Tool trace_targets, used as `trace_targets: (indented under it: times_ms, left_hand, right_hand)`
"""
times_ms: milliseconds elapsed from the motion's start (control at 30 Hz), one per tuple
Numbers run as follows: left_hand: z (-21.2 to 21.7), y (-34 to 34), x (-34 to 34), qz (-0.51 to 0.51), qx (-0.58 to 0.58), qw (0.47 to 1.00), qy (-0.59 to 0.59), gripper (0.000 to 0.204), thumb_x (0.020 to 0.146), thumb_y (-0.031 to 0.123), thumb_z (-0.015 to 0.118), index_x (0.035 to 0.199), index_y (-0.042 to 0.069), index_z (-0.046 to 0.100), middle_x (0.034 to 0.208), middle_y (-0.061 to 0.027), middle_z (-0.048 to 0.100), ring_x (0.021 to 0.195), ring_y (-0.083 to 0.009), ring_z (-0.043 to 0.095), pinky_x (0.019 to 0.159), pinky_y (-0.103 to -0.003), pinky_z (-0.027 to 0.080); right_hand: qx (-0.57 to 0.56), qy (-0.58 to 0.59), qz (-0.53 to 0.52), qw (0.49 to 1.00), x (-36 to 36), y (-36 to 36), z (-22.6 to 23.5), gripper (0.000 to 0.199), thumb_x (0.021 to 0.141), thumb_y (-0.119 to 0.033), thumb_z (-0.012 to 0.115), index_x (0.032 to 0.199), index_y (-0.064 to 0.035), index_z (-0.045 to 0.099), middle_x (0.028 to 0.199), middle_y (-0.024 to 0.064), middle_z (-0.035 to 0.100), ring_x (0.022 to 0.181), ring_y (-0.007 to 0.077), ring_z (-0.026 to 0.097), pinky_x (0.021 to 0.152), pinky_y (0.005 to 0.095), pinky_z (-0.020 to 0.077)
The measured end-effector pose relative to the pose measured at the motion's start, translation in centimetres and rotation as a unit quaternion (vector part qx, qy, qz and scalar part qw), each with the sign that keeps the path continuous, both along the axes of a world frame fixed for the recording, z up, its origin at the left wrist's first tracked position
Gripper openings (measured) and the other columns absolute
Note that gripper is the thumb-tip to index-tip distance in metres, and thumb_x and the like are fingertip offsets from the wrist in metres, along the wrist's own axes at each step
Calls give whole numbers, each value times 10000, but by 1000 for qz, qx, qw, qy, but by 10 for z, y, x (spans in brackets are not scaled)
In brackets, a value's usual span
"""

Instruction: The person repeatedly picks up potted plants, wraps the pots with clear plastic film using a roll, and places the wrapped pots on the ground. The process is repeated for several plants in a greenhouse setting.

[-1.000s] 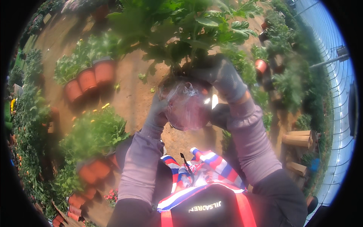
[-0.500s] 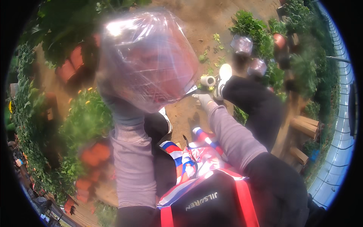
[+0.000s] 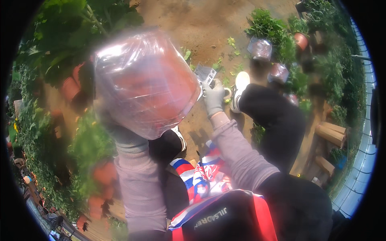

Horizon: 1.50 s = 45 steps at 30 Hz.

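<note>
A reddish-brown plant pot (image 3: 150,82) wrapped in shiny clear film is held up close in front of me, tilted. My left hand (image 3: 110,118), gloved and blurred, supports it from the lower left; the pot hides most of the fingers. At the pot's right edge, my right hand (image 3: 214,96) in a pale grey glove pinches a printed label (image 3: 206,73) with dark and white areas. Whether the label touches the pot, I cannot tell. Partly behind my right hand, a tape roll (image 3: 228,94) shows near my shoe.
Broad-leaved plants (image 3: 108,18) fill the upper left. On the right stand film-wrapped pots (image 3: 260,49) among green plants, with an unwrapped orange pot (image 3: 300,41) beyond. Cardboard pieces (image 3: 330,134) lie farther right. Orange pots (image 3: 105,172) sit at lower left. Loose leaves lie on bare soil (image 3: 201,24).
My right hand has moved up and slightly left, and the label now stands clearly above its fingers. The wrapped pot has shifted a little down and left with my left hand.
</note>
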<state>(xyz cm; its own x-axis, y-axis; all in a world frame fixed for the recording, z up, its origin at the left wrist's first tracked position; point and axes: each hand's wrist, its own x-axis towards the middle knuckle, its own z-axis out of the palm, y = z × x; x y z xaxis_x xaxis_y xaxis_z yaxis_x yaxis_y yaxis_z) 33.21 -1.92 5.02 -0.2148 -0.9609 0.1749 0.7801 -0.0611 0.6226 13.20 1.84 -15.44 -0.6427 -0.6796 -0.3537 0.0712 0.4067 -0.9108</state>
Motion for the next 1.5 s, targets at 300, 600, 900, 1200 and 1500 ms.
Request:
trace_targets:
  times_ms: [300, 600, 900, 1200, 1500]
  left_hand:
    - [11, 6, -57, 145, -246, 880, -380, 736, 947, 400, 613, 1502, 2, 338, 1308, -179, 553, 1146, -321, 578, 992, -463, 499]
    - [39, 67, -154, 245, -384, 661, -596, 633, 967, 365, 590, 1436, -34, 442, 1435, -190, 508, 1286, -307, 540, 1069, -407, 453]
    - [32, 132, -252, -227, 45, 948, -217, 546, 1034, 361, 458, 1451, 9, 445, 1407, -114, 519, 1309, -227, 473, 1122, -371, 358]
    - [35, 177, -277, -185, 6, 927, -327, 579, 1009, 299, 533, 1482, -7, 398, 1416, -143, 501, 1327, -242, 450, 1146, -387, 320]
    - [106, 142, -102, 93, -107, 796, -589, 445, 943, 185, 624, 1335, -22, 584, 1339, -151, 603, 1145, -253, 634, 989, -390, 505]
  right_hand:
    - [-316, -434, 23, 844, 7, 24, 224, 537, 879, -124, 743, 1330, -15, 473, 1226, 79, 604, 1108, 136, 576, 915, 278, 493]
    - [-471, -349, 77, 806, -72, 99, 232, 952, 742, -1, 836, 1526, -40, 299, 1372, 144, 545, 1220, 231, 582, 926, 304, 548]
    - [-519, -269, -41, 810, -153, 174, 224, 837, 811, 32, 688, 1537, -34, 277, 1211, 161, 627, 1138, 234, 618, 944, 335, 537]
    - [-424, -430, -79, 793, -214, 220, 197, 812, 761, -18, 702, 1483, -39, 331, 1328, 156, 549, 1111, 278, 611, 921, 363, 533]
    - [-462, -560, -82, 683, -276, 297, 104, 874, 768, -297, 786, 1508, -106, 361, 1472, 143, 465, 1325, 324, 482, 1160, 484, 378]
